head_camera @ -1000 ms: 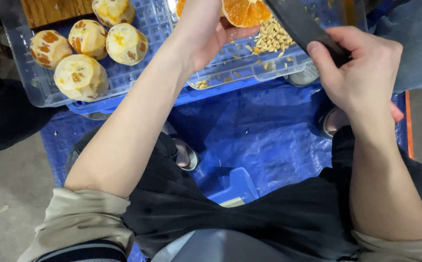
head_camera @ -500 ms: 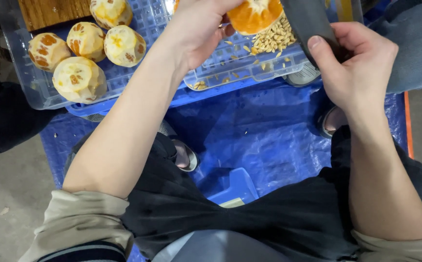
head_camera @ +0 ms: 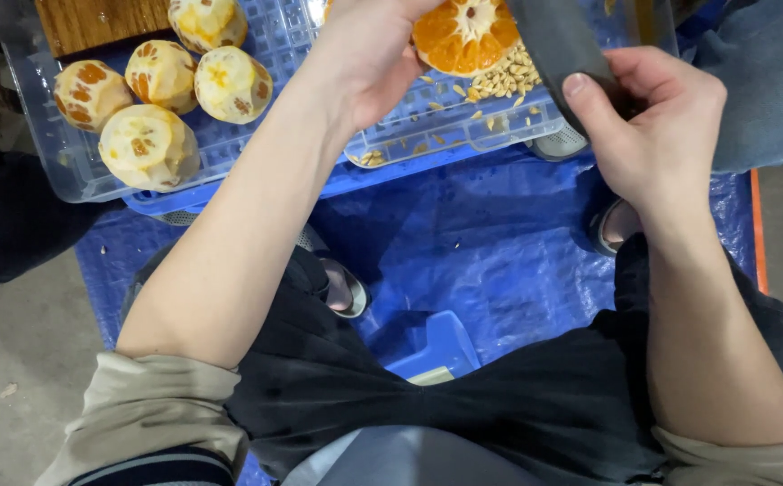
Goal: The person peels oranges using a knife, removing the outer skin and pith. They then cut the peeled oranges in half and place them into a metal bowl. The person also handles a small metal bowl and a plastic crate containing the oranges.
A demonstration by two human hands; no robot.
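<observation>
halved orange (head_camera: 465, 34), cut face up, over clear tray (head_camera: 256, 135) | left hand (head_camera: 369, 54) fingers closed around it | right hand (head_camera: 657, 126) fingers clamped on dark knife blade (head_camera: 561, 45) just beside orange | seed pile (head_camera: 499, 81) under orange | four peeled oranges (head_camera: 148, 144) left of it, in tray | blue tarp (head_camera: 481, 243) below tray

The single camera sat on my head and looked steeply down past my chest, close over my forearms and lap. It faced forward and down, so the clear tray (head_camera: 94, 180) lay along the top edge and the blue tarp (head_camera: 481, 243) filled the middle.
</observation>
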